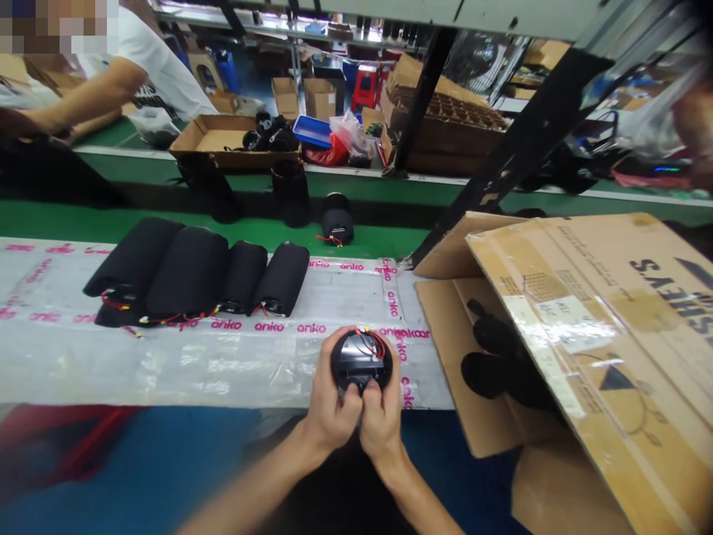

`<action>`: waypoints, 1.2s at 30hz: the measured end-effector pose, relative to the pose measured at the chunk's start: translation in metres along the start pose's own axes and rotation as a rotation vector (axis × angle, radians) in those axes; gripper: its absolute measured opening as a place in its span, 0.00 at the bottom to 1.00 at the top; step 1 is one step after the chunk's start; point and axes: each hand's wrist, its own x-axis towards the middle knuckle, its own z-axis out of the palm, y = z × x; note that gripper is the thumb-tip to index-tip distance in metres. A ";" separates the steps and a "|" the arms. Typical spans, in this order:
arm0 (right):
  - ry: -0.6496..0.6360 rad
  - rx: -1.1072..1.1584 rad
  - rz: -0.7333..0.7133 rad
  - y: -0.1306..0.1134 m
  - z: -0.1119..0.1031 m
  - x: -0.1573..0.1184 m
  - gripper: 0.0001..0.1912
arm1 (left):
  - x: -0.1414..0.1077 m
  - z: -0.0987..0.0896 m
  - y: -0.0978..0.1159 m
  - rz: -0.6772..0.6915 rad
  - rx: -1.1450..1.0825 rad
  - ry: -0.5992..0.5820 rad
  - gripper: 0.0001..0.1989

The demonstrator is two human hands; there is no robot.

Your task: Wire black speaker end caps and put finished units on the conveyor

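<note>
Between my two hands I grip a round black speaker-like part [361,360], its open end with red wires facing me, above the table's front edge. My left hand [330,405] wraps its left side, and my right hand [384,412] wraps its right side. Both thumbs press on the lower rim. To the left, several black fabric-covered cylinders [187,271] lie on the plastic-covered table [334,297], with red and yellow wire ends at their near sides. The far side of the held part is hidden from me.
At the right stands an open cardboard box [601,312] with black parts inside. Several black cylinders stand on the green conveyor [356,215] beyond the table, near a slanted black post [501,156]. A co-worker [150,63] is at the far left, near a shallow carton [215,137].
</note>
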 end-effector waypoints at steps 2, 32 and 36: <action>0.012 -0.024 0.035 -0.006 0.002 -0.001 0.31 | 0.001 -0.002 0.008 -0.053 -0.022 -0.023 0.33; -0.346 -0.670 -0.051 -0.099 -0.047 0.063 0.13 | 0.112 -0.092 0.069 -0.037 0.582 -0.895 0.24; -0.368 -0.548 0.010 -0.092 -0.056 0.055 0.15 | 0.123 -0.085 0.074 0.062 0.697 -1.032 0.22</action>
